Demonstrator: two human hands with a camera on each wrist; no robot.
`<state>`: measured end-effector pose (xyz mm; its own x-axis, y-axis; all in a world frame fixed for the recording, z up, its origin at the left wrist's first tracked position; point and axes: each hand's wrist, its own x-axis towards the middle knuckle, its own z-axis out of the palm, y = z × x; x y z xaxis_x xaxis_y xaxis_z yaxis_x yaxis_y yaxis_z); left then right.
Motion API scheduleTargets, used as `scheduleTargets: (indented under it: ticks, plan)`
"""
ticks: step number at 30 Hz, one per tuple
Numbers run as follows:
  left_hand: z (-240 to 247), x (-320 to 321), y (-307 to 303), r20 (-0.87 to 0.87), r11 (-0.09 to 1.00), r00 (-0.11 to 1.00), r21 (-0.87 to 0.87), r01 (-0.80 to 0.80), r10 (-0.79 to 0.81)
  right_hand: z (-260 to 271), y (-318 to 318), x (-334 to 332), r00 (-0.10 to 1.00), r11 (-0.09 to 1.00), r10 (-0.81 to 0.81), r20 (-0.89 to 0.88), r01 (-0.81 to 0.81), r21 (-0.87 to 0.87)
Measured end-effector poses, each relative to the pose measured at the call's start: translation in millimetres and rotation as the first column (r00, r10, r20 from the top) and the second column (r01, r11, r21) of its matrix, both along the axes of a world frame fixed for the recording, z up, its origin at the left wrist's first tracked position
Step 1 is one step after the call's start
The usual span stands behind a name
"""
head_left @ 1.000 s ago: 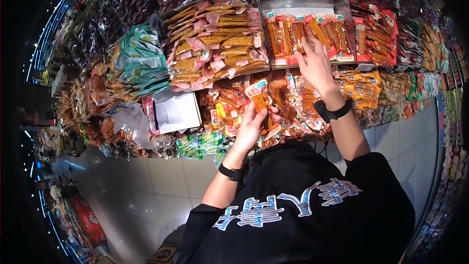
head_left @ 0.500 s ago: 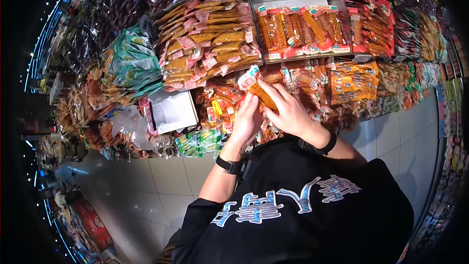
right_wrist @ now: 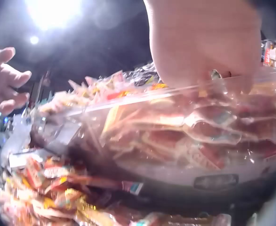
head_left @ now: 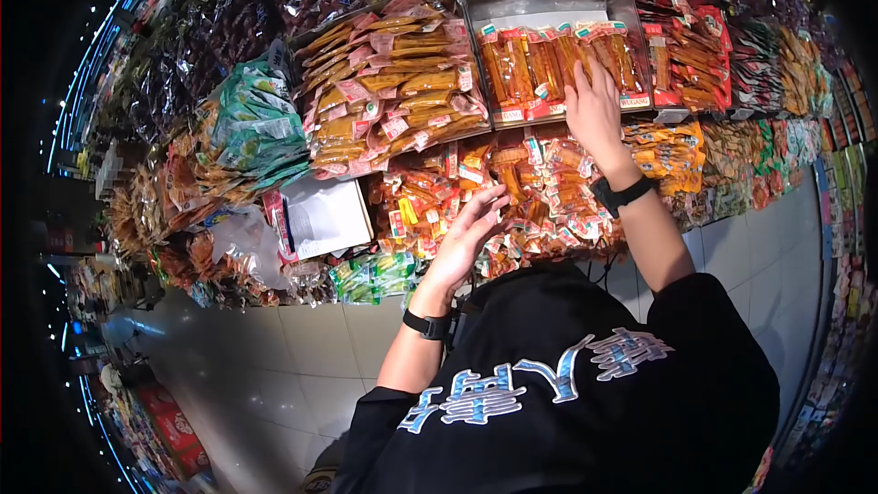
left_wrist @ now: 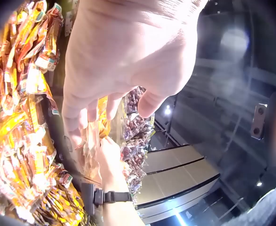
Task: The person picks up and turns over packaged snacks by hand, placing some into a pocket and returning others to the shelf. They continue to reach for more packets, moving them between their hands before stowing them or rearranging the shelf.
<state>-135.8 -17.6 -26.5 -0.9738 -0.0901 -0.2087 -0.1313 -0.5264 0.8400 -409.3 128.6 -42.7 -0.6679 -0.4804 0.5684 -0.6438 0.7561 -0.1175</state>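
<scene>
We found the orange-brown snack packets [head_left: 526, 69] directly under and to either side of the right fingers, standing close together in a clear-walled bin [right_wrist: 147, 98]. The right hand [head_left: 597, 119] reached over the near wall with its fingers extended and moderately apart, the tips among the packets; the wrist view was blurred there, and we could not tell whether any tip pressed on film. The left hand [head_left: 463, 240] had its fingers loosely spread, held nothing, and hung over the loose packets [head_left: 549, 178] in front of the bin. We judged each packet to be light, its glossy film slippery, its long filling firm but somewhat pliable, and the red and white printed end limp by comparison. Nothing suggested brittleness, though we considered that a hard squeeze could crease the film or mark the filling. We rated the filled middle of a packet, just beneath the right fingertips, as the soundest hold, with thumb and fingers on opposite long sides. The printed end beyond the fingertips offered a second, weaker hold, from which the body would probably swing. We noted that close neighbours could cling or slide along, so a straight upward lift seemed the safest.
</scene>
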Motion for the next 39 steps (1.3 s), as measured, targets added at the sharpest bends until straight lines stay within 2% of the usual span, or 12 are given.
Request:
scheduleTargets:
  ticks: [5,9,12,15,19,21,27,28,31,32,35,39]
  plan:
    - [-10,4,2,0.024,1.0,1.0,-0.004,-0.007,0.007,-16,14,16,0.992,0.999,0.036,0.123,-0.034,-0.019]
    - [-13,3,3,0.035,0.995,0.996,-0.062,0.081,-0.079,-5,34,20,0.981,0.994,0.092,0.172,-0.079,-0.08]
    - [-15,12,1,0.057,0.982,0.987,-0.11,0.154,-0.148,-7,53,34,0.984,0.975,0.129,0.123,-0.103,-0.195]
    - [-28,30,-4,0.131,0.967,0.972,-0.139,0.215,-0.197,-27,72,54,0.971,0.926,0.237,0.03,-0.216,-0.308]
    - [-36,51,-1,0.243,0.979,0.957,-0.085,0.185,-0.16,-64,83,92,0.963,0.935,0.264,0.053,-0.242,-0.259]
    - [-38,58,-1,0.254,0.978,0.953,-0.082,0.19,-0.164,-82,79,102,0.861,0.909,0.395,0.319,-0.316,-0.274]
    - [-45,71,3,0.231,0.969,0.959,-0.143,0.202,-0.166,-104,28,89,0.834,0.895,0.444,0.327,-0.394,-0.209]
    - [-44,73,3,0.231,0.968,0.957,-0.141,0.21,-0.174,-109,16,83,0.853,0.91,0.413,0.32,-0.373,-0.179]
    - [-42,79,5,0.237,0.974,0.959,-0.124,0.187,-0.154,-108,-11,86,0.784,0.943,0.206,0.585,-0.32,0.096]
    - [-40,82,5,0.226,0.977,0.964,-0.126,0.174,-0.142,-108,-19,91,0.786,0.928,0.107,0.609,-0.299,0.223]
    - [-45,90,3,0.221,0.981,0.969,-0.129,0.142,-0.111,-130,-28,97,0.771,0.889,-0.057,0.634,-0.249,0.383]
    - [-49,99,1,0.212,0.984,0.974,-0.143,0.108,-0.076,-128,-28,88,0.673,0.946,-0.08,0.735,-0.18,0.269]
